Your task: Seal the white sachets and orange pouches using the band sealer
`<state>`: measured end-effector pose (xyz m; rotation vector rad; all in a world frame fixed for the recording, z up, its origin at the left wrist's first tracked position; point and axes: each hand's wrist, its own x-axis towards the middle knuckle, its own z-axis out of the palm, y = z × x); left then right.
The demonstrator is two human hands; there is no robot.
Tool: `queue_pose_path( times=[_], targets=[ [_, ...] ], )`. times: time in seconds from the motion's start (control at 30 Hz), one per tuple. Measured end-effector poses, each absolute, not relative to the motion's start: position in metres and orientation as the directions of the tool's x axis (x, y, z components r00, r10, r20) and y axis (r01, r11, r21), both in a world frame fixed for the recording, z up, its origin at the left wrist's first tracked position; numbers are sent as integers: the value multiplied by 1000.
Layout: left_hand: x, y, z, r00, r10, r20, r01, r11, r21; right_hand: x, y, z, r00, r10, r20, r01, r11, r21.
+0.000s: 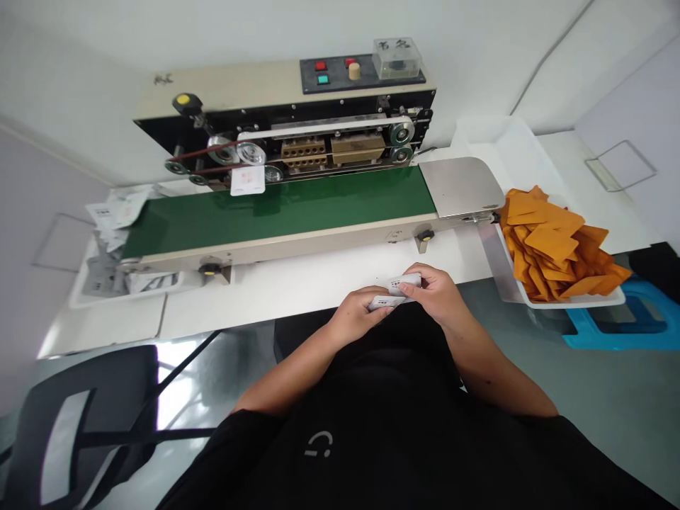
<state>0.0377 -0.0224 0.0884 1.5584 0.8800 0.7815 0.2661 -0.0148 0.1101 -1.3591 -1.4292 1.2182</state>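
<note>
Close to my body, at the table's front edge, my left hand pinches a small white printed packet. Just right of it, my right hand has its fingers closed on a second white packet. The two packets overlap, and my hands nearly meet. Beyond them stands a belt sealing machine with a green conveyor belt. One white packet hangs at the machine's rollers, above the left half of the belt.
At the belt's left end, a white bin holds several white packets. A white tub on the right is heaped with orange packets. A blue stool stands below it, and a black chair is at the lower left.
</note>
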Motion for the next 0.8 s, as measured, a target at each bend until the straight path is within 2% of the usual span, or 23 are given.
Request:
queue_pose_path(
  times=[0.1,0.2,0.33,0.43,0.53,0.6,0.8],
  targets=[
    [39,-25,81,420,903,-90,100,53,994,258,-16,99,-48,988,-150,44,-148,-988],
    [37,-25,77,336,928,-160,22,163,986,254,-18,91,-68,975,-212,-26,-214,-976],
    [35,-22,78,287,943,-169,-17,181,983,256,-19,92,-111,962,-250,35,-248,-968],
    [33,-22,78,245,949,-197,-42,213,976,265,-8,108,-31,976,-216,38,-215,-976],
    [32,-22,74,224,948,-227,-71,248,966,281,22,134,81,984,-159,-27,-157,-987],
    [30,-21,71,219,948,-232,-69,253,965,291,51,153,94,984,-151,-86,-144,-986],
    [26,-20,66,214,952,-217,-59,234,970,306,137,187,121,957,-263,-167,-241,-956]
  ],
)
